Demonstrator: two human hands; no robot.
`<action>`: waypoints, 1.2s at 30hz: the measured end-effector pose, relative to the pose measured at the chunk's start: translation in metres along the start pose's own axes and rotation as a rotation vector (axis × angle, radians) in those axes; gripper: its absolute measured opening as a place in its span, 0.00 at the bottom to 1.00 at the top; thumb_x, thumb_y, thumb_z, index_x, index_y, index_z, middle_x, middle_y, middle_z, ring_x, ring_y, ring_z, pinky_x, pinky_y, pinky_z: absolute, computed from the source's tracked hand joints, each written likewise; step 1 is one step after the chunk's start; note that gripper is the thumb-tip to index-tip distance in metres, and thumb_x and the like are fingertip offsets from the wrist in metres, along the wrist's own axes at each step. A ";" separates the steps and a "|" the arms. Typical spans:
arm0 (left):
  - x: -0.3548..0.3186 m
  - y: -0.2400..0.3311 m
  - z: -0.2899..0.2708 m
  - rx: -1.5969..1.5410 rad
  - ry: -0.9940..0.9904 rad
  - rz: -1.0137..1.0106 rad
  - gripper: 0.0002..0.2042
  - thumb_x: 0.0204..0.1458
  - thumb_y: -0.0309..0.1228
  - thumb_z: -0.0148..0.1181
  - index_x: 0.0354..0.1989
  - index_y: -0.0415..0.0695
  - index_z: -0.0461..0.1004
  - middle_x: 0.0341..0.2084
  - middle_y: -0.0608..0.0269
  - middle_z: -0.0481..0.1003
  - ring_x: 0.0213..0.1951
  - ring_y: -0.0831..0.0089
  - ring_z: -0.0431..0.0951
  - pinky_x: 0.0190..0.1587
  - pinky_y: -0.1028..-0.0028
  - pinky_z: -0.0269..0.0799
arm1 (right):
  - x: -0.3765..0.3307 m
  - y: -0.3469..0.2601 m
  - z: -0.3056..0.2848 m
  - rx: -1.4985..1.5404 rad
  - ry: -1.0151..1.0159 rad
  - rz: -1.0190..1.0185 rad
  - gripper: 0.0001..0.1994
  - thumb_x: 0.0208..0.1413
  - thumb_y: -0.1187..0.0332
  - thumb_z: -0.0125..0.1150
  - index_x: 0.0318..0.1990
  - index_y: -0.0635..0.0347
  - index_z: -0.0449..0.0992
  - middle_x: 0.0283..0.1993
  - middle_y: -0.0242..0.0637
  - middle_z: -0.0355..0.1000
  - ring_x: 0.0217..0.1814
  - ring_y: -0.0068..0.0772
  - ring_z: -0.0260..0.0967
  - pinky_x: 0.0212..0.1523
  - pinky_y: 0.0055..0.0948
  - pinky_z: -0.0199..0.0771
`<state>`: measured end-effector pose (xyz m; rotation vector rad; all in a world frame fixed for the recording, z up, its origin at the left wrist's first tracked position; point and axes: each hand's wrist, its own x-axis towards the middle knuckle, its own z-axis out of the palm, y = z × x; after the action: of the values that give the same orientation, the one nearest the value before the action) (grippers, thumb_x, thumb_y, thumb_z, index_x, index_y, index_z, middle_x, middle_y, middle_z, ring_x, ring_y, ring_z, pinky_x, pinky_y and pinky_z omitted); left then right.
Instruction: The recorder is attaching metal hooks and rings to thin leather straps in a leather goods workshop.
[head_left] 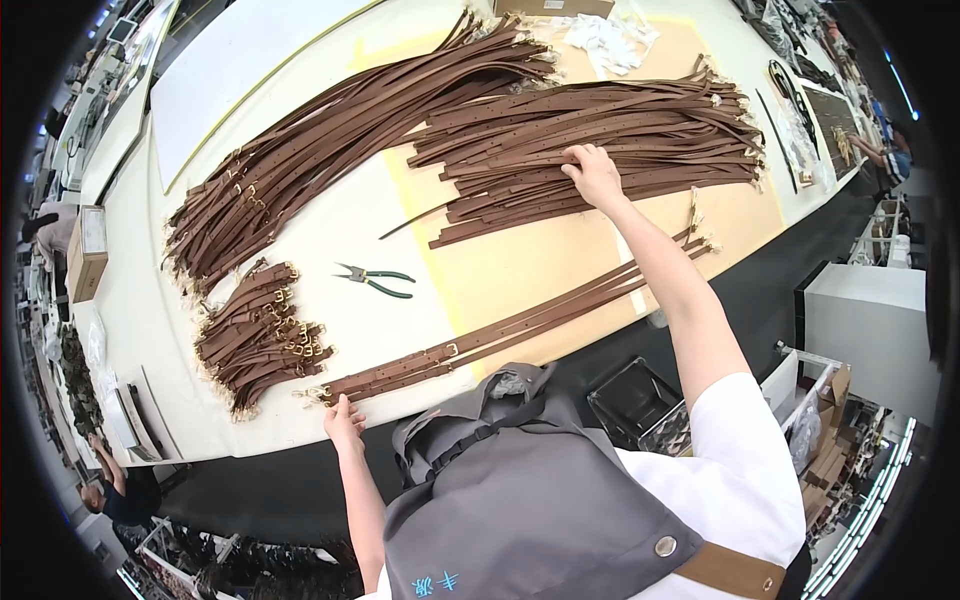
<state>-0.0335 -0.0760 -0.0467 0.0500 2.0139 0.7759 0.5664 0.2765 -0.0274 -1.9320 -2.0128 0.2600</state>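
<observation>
At the table's near edge, my left hand (345, 422) pinches the end of a long brown leather strap (400, 376), close to its gold metal clasp. This strap lies beside another one, and both stretch toward the right with gold buckles along them. Farther off, my right hand (595, 178) is over a wide pile of brown straps (600, 130), fingers bent and closed at one of them; the fingertips partly hide the grip. Green-handled pliers (375, 279) lie between the piles, touched by neither hand.
A long strap pile (330, 135) with buckles curves across the left back. A bundle of short buckled straps (262, 345) sits at the left front. White crumpled wrapping (612, 42) and a cardboard box (555, 6) are at the back. A black crate (635, 400) stands below the table edge.
</observation>
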 end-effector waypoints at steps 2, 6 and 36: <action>-0.003 -0.001 0.005 -0.032 0.013 0.051 0.14 0.62 0.44 0.66 0.40 0.47 0.72 0.26 0.67 0.75 0.22 0.76 0.75 0.21 0.79 0.67 | 0.012 0.004 0.000 -0.101 -0.112 -0.006 0.11 0.59 0.63 0.67 0.48 0.48 0.78 0.49 0.33 0.74 0.58 0.42 0.70 0.58 0.44 0.69; -0.001 -0.010 0.007 -0.121 0.023 0.126 0.13 0.63 0.42 0.65 0.40 0.46 0.73 0.26 0.67 0.75 0.22 0.76 0.74 0.21 0.78 0.66 | 0.029 0.006 0.010 -0.225 -0.190 -0.070 0.10 0.59 0.64 0.65 0.47 0.46 0.76 0.48 0.35 0.74 0.58 0.42 0.71 0.56 0.45 0.69; 0.034 0.011 0.023 0.131 -0.050 0.018 0.14 0.61 0.40 0.68 0.34 0.49 0.69 0.23 0.68 0.75 0.20 0.75 0.77 0.20 0.79 0.68 | -0.196 0.244 -0.068 1.412 0.449 1.206 0.05 0.66 0.64 0.65 0.46 0.47 0.76 0.38 0.22 0.78 0.34 0.13 0.70 0.31 0.16 0.70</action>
<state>-0.0366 -0.0445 -0.0750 0.1624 2.0165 0.6467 0.8217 0.0892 -0.0747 -1.5625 0.0673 1.0141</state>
